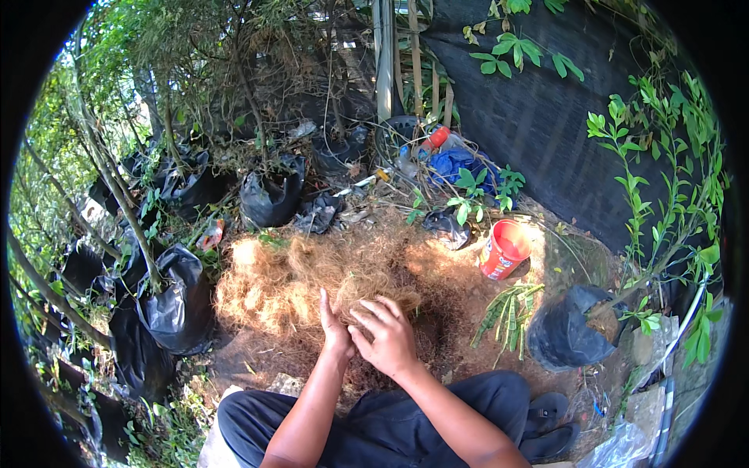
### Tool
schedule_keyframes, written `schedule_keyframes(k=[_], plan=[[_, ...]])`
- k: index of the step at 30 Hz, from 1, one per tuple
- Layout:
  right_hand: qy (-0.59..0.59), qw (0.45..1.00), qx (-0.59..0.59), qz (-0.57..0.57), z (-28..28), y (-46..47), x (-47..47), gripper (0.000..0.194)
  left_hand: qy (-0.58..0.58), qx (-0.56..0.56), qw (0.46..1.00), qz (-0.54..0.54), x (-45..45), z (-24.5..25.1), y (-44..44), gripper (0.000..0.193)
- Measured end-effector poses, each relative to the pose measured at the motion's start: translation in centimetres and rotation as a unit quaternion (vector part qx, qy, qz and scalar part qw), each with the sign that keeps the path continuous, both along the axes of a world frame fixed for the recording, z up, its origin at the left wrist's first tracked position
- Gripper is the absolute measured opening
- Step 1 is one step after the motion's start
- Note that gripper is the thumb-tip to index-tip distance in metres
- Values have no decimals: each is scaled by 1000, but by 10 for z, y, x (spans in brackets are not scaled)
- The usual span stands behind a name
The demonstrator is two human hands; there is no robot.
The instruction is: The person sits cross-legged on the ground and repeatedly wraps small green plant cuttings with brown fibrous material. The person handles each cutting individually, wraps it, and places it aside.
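My left hand (336, 330) is raised at the middle, its palm turned towards my right hand and its thumb side up. My right hand (383, 339) is beside it with fingers spread, the two touching or nearly so near the wrists. Just beyond the fingers is a loose tuft of brown fibre (357, 292); whether either hand grips some of it cannot be told. A large heap of tan, hair-like fibre (263, 286) lies on the ground beyond and to the left of my hands. Darker fibre and crumbs (433, 316) lie to the right.
A red plastic tub (506, 248) stands at the right, near long green pods (512, 316) and a potted plant in a black bag (570, 327). More black planting bags (178, 298) line the left. A pair of dark sandals (547, 427) lies by my knee; black netting (526, 117) hangs behind.
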State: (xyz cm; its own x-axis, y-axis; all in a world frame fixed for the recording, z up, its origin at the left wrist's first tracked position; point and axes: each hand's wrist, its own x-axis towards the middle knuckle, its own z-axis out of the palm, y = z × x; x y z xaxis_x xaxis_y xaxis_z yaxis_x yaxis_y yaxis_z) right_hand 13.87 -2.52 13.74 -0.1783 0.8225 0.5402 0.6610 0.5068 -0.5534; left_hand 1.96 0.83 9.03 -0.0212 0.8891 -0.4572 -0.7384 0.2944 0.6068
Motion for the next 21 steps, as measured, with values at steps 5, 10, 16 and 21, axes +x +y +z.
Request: schedule_keyframes(k=[5, 10, 16, 21], plan=[[8, 999, 24, 29, -15, -6, -5, 29, 117, 85, 984, -107, -8, -3, 3, 79], [101, 985, 56, -126, -13, -6, 1, 43, 117, 68, 991, 16, -1, -10, 10, 53], [343, 929, -119, -72, -12, -5, -15, 74, 80, 192, 977, 50, 4, -4, 5, 54], [517, 809, -275, -43, -22, 22, -2, 49, 245, 250, 936, -39, 14, 2, -3, 53]])
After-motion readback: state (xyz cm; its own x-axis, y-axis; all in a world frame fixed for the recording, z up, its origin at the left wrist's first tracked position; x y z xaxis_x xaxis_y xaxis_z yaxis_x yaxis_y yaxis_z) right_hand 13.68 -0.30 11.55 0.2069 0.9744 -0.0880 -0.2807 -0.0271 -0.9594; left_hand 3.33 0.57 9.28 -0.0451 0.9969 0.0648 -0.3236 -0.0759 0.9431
